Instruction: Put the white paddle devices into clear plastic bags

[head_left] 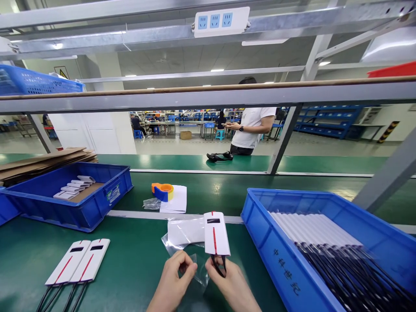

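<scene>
A white device (pixel 217 238) with a red stripe stands upright above the near middle of the desk (pixel 130 260), its black cables (pixel 223 262) bent below it. The right hand (pixel 233 284) has its grip closed on those cables, just under the device. The left hand (pixel 172 279) has its grip pinched, thumb and forefinger on the edge of a clear plastic bag (pixel 202 277) between the 2 hands. Just beyond lie flat white packets (pixel 185 232). To the left, 2 matching devices (pixel 89 262) lie side by side; to the right, a blue bin (pixel 264 247) holds a row of more. Farther off are a tape dispenser (pixel 161 192) and, far left, another bin (pixel 87 213) with white pieces (pixel 75 186).
</scene>
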The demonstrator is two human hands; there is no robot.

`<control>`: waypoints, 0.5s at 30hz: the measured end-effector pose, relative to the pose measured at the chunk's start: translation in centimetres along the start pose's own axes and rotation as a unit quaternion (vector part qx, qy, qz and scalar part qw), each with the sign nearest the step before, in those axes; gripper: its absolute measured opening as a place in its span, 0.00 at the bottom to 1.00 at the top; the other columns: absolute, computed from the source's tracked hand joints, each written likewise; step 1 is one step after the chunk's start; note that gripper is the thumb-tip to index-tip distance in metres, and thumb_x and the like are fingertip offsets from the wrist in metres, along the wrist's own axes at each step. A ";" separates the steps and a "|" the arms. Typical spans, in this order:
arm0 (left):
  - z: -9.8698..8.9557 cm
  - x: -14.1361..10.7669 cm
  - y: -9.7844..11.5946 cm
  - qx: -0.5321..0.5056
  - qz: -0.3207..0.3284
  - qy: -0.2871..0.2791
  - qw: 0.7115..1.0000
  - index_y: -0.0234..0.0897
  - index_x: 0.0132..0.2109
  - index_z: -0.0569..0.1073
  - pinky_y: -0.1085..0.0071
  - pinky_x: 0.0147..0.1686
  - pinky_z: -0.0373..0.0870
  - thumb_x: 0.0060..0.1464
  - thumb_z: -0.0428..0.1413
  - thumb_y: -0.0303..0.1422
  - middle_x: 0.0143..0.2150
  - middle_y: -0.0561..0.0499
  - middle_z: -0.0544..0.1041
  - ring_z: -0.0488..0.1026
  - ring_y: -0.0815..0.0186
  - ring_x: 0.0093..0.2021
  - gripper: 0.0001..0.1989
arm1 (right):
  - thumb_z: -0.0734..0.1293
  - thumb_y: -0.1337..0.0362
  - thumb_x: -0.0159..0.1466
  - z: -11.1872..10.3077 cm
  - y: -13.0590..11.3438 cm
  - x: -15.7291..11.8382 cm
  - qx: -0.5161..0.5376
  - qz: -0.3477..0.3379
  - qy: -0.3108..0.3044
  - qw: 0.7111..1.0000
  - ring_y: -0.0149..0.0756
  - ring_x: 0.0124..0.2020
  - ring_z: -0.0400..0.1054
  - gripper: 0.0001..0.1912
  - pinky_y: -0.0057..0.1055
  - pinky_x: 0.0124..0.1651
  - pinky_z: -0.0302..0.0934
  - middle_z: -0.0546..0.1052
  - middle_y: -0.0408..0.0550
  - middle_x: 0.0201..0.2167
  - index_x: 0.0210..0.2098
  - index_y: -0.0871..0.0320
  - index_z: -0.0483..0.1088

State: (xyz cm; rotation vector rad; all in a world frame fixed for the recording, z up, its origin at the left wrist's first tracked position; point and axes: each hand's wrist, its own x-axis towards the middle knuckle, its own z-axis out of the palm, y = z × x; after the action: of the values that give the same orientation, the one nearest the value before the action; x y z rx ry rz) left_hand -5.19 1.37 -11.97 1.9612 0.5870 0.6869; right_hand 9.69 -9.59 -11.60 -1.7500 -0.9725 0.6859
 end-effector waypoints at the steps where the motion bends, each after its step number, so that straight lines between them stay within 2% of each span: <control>1: 0.0 -0.1 0.1 0.010 0.006 0.005 1.000 0.38 0.29 0.66 0.71 0.32 0.60 0.64 0.52 0.38 0.29 0.52 0.69 0.66 0.64 0.31 0.15 | 0.64 0.48 0.59 -0.1 0.1 0.1 0.000 0.007 0.004 1.000 0.46 0.35 0.74 0.19 0.35 0.39 0.64 0.79 0.50 0.32 0.33 0.59 0.73; 5: 0.5 -0.4 0.1 0.036 0.045 -0.008 0.998 0.38 0.30 0.67 0.72 0.32 0.61 0.66 0.51 0.39 0.30 0.50 0.70 0.67 0.64 0.31 0.16 | 0.65 0.48 0.56 0.3 0.2 0.3 0.023 0.029 -0.020 0.999 0.53 0.45 0.77 0.25 0.38 0.49 0.68 0.83 0.59 0.41 0.41 0.63 0.77; 7: 0.8 -0.6 0.0 0.040 0.066 -0.011 0.997 0.37 0.30 0.68 0.72 0.32 0.62 0.67 0.51 0.39 0.31 0.50 0.71 0.68 0.64 0.31 0.17 | 0.65 0.49 0.55 0.8 0.3 0.3 0.035 0.034 -0.031 0.998 0.55 0.47 0.77 0.26 0.40 0.50 0.68 0.83 0.61 0.43 0.42 0.65 0.76; 12: 1.5 -0.9 -0.4 0.055 0.133 0.004 0.990 0.38 0.32 0.70 0.71 0.33 0.64 0.68 0.50 0.36 0.32 0.48 0.73 0.70 0.63 0.32 0.15 | 0.67 0.52 0.55 1.5 0.8 0.2 0.048 0.018 -0.055 0.997 0.52 0.41 0.75 0.18 0.38 0.44 0.65 0.83 0.55 0.36 0.34 0.62 0.76; 15: 1.3 -1.0 -0.4 0.047 0.175 -0.002 0.984 0.38 0.34 0.72 0.69 0.37 0.67 0.68 0.51 0.37 0.33 0.47 0.76 0.72 0.61 0.35 0.14 | 0.69 0.47 0.57 1.3 0.7 0.2 0.068 0.007 -0.068 0.995 0.45 0.37 0.71 0.20 0.35 0.40 0.62 0.79 0.49 0.30 0.29 0.59 0.73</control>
State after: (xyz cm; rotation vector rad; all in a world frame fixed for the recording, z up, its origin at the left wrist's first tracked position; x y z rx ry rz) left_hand -5.04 0.11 -13.09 2.1786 0.2764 0.8826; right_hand 8.95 -8.90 -12.70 -1.6086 -0.9816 0.8691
